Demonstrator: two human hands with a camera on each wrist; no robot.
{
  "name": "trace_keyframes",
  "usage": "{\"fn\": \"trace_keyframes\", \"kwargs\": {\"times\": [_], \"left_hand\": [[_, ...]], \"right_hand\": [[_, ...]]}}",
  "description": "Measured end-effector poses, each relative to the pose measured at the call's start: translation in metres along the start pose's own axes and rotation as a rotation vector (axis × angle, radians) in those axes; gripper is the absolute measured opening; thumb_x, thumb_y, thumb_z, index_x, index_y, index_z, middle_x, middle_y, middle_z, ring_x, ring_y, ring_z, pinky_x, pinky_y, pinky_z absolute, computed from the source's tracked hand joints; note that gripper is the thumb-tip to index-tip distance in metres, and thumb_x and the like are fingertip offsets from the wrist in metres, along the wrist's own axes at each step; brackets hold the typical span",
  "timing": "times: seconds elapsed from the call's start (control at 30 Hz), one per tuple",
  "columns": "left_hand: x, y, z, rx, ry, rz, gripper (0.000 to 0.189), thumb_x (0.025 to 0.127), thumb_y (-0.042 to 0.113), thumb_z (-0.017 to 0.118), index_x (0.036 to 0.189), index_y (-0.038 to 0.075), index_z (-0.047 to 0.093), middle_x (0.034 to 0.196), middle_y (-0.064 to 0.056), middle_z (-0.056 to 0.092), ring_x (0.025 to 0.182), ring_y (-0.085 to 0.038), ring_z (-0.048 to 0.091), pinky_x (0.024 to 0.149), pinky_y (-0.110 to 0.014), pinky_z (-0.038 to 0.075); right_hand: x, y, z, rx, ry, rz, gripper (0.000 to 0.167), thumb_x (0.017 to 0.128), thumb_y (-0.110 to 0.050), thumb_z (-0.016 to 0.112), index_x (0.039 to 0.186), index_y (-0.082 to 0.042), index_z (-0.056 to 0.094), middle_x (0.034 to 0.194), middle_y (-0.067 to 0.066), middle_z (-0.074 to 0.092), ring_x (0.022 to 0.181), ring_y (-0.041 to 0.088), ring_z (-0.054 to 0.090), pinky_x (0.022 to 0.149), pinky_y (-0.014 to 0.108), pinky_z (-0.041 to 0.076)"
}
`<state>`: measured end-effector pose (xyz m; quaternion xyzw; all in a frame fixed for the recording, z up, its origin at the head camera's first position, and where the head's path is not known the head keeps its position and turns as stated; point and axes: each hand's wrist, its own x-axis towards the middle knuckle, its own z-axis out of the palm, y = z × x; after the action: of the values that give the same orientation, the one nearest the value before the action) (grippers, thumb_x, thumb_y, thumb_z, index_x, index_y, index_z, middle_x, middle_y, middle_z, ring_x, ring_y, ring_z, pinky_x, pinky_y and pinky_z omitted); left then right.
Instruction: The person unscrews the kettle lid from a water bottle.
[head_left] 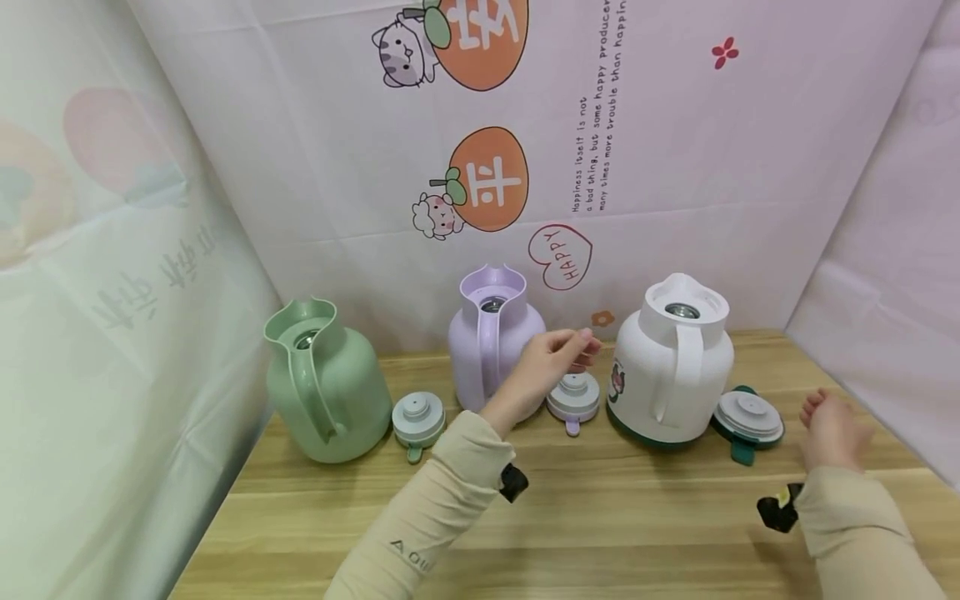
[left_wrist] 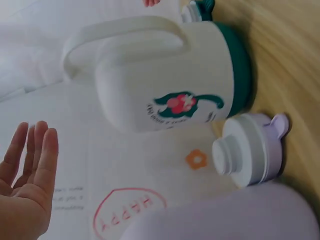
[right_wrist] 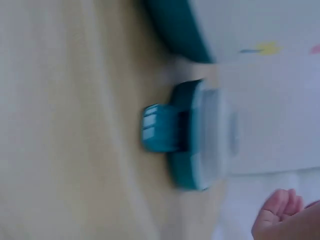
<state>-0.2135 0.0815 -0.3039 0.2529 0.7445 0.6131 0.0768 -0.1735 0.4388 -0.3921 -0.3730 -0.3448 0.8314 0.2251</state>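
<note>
My left hand (head_left: 553, 360) is in front of the purple jug (head_left: 471, 350), above the purple-tabbed lid (head_left: 573, 398). Its fingers are spread and hold nothing, as the left wrist view shows. To its right stands the white jug (head_left: 678, 375), uncapped, with a green base and a flower print. My right hand (head_left: 834, 432) hovers at the right, its fingers loosely bent and nothing in them. Nearest to that hand lies the white lid with dark green rim and tab (head_left: 748, 418), blurred in the right wrist view. Neither hand touches a jug or lid.
A green jug (head_left: 330, 392) stands uncapped at the left, with its grey lid with a green tab (head_left: 418, 418) beside it. All stand on a wooden table (head_left: 570, 533). A printed cloth (head_left: 645, 167) hangs behind, and more cloth closes both sides.
</note>
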Motion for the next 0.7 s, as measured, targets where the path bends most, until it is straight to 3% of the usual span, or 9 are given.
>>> {"fn": "trace_keyframes", "kwargs": {"times": [0.13,0.23,0.3,0.4,0.47,0.53,0.7], "left_hand": [[-0.017,0.007,-0.027,0.044,0.055,0.088,0.036,0.1,0.027,0.048,0.113,-0.002,0.066,0.116,-0.019,0.067,0.104,-0.029,0.066,0.088,-0.027,0.056],[-0.031,0.011,-0.046,0.022,0.145,0.207,0.033,0.1,0.018,0.047,0.113,-0.008,0.064,0.115,-0.025,0.066,0.102,-0.035,0.066,0.087,-0.03,0.057],[-0.037,0.013,-0.06,-0.004,0.255,0.284,0.032,0.099,0.013,0.047,0.112,-0.011,0.063,0.113,-0.029,0.065,0.099,-0.036,0.067,0.085,-0.028,0.057],[-0.041,0.015,-0.08,-0.001,0.475,0.377,0.029,0.096,0.01,0.05,0.109,-0.012,0.064,0.108,-0.029,0.066,0.092,-0.033,0.067,0.081,-0.024,0.057],[-0.041,0.015,-0.091,0.053,0.614,0.389,0.027,0.095,0.011,0.053,0.109,-0.008,0.066,0.109,-0.026,0.067,0.093,-0.029,0.067,0.081,-0.022,0.056],[-0.041,0.012,-0.102,0.127,0.702,0.377,0.027,0.093,0.011,0.055,0.112,-0.005,0.067,0.113,-0.022,0.068,0.097,-0.03,0.067,0.086,-0.025,0.056],[-0.037,-0.001,-0.124,0.339,0.777,0.271,0.036,0.094,0.017,0.055,0.128,0.004,0.06,0.134,-0.013,0.059,0.126,-0.028,0.054,0.109,-0.039,0.042]], "right_hand": [[-0.01,-0.012,0.021,0.199,-0.076,-0.041,0.032,0.097,-0.005,0.041,0.072,-0.008,0.061,0.052,0.002,0.059,0.044,0.012,0.053,0.04,0.022,0.046],[-0.023,-0.021,0.037,0.291,-0.168,-0.053,0.028,0.096,-0.001,0.042,0.078,-0.004,0.063,0.055,0.007,0.06,0.048,0.016,0.055,0.043,0.025,0.048],[-0.038,-0.025,0.049,0.294,-0.236,-0.097,0.023,0.096,-0.001,0.043,0.083,-0.003,0.062,0.059,0.007,0.061,0.052,0.016,0.057,0.046,0.024,0.05],[-0.063,-0.03,0.067,0.249,-0.344,-0.179,0.016,0.096,-0.002,0.048,0.088,-0.003,0.062,0.065,0.006,0.062,0.06,0.015,0.059,0.052,0.022,0.052],[-0.078,-0.035,0.077,0.188,-0.438,-0.228,0.012,0.096,-0.006,0.051,0.092,-0.003,0.061,0.072,0.005,0.063,0.067,0.013,0.059,0.058,0.019,0.053],[-0.092,-0.039,0.086,0.119,-0.525,-0.255,0.009,0.096,-0.01,0.055,0.096,-0.005,0.062,0.079,0.003,0.063,0.075,0.013,0.059,0.064,0.018,0.054],[-0.125,-0.04,0.114,-0.177,-0.638,-0.393,0.02,0.097,-0.021,0.055,0.114,-0.012,0.06,0.09,-0.006,0.064,0.085,0.006,0.059,0.07,0.011,0.053]]}}
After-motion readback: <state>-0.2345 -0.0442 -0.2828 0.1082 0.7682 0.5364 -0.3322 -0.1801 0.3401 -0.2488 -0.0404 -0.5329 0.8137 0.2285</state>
